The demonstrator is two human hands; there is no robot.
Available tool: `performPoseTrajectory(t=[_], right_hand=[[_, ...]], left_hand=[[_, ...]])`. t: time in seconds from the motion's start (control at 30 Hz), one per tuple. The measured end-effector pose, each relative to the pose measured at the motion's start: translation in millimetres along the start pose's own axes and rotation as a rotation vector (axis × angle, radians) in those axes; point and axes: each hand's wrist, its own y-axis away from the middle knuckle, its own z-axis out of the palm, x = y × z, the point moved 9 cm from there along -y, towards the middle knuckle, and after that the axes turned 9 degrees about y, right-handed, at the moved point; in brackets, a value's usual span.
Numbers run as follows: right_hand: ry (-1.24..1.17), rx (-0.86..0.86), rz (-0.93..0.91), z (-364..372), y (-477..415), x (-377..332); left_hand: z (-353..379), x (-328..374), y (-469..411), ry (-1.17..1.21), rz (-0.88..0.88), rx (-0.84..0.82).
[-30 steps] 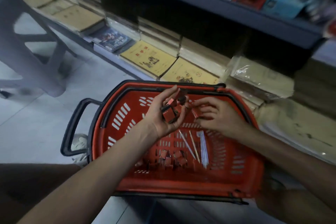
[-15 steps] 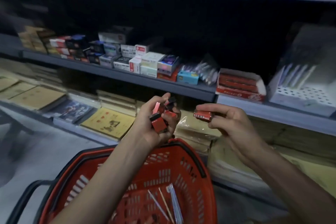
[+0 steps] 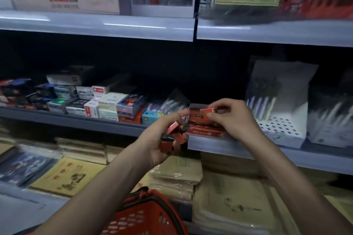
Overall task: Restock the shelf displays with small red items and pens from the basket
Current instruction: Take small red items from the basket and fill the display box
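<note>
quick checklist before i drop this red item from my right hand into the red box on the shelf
1. Right hand pinches one small red item: ok.
2. That item is held right at the red display box on the shelf: ok.
3. Free room in the box: cannot tell, the hands hide much of it.
4. Left hand grips the spare red items, fingers curled round them: ok.
5. Basket close below the arms: ok.
</note>
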Motion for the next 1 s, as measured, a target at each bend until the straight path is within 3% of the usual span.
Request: performPoseTrajectory(t=[0.17, 0.33, 0.7, 0.87, 1.0], right_hand=[[0.207, -0.101, 0.007, 31.9, -52.1, 9.8], [0.369, -0.065, -0.014, 47.2, -75.5, 14.5], [0.747, -0.191, -0.272, 66.0, -44.1, -15.1], [0.690, -0.209, -0.264, 64.2, -38.3, -16.1], [0.268, -0.214, -0.245, 49.0, -26.4, -32.9]], left_hand=[[-6.7, -5.2, -19.0, -0.103, -0.002, 0.045], [-18.9, -9.8, -32.3, -0.145, -0.003, 0.060], [-20.9, -9.7, -31.3, -0.207, -0.002, 0.045], [-16.6, -14.6, -27.4, 0.043, -0.110, 0.013], [-10.4, -15.6, -17.9, 0.311, -0.183, -0.086]])
